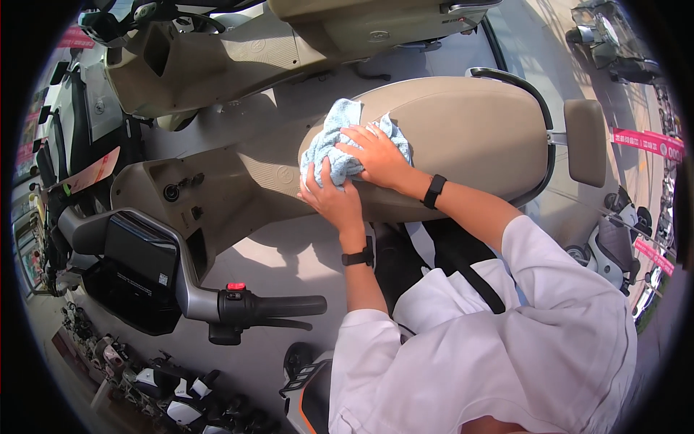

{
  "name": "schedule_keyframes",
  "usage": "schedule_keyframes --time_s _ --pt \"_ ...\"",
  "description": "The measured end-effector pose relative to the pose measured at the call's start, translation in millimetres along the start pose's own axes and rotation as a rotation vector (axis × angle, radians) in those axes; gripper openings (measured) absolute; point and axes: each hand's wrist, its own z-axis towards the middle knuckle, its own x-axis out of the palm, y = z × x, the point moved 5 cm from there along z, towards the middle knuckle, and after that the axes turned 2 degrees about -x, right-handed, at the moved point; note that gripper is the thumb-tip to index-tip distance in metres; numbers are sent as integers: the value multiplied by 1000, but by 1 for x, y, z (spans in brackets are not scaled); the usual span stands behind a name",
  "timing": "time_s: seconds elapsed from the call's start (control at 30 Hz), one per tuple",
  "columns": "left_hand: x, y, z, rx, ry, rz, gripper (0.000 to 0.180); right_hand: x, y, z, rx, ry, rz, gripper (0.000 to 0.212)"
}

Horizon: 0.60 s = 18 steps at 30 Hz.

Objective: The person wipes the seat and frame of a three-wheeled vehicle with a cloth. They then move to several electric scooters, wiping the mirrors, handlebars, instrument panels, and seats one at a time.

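Both hands gripped the light blue cloth [340, 145] at frame centre on the beige scooter seat [470, 137] — left hand [334, 199] clutching its lower edge, right hand [377, 155] pressing on top — so the bunched fabric could have slipped off the seat's sloping front.

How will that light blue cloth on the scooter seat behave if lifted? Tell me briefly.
The light blue cloth is bunched in folds under the left hand and right hand, so it is probably floppy and light. On the smooth, sloping beige seat it would likely slide easily.

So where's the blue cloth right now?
The blue cloth lies on the front end of the beige scooter seat, pressed under both hands, left hand and right hand.
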Motion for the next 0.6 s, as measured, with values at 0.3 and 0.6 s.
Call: schedule_keyframes --time_s 0.3,0.6 --pt "101 -97 66 72 347 -11 40 -56 -127 -5 218 -31 -108 50" --pt "174 -306 6 389 549 -124 46 -170 -261 -155 528 -292 -248 43"
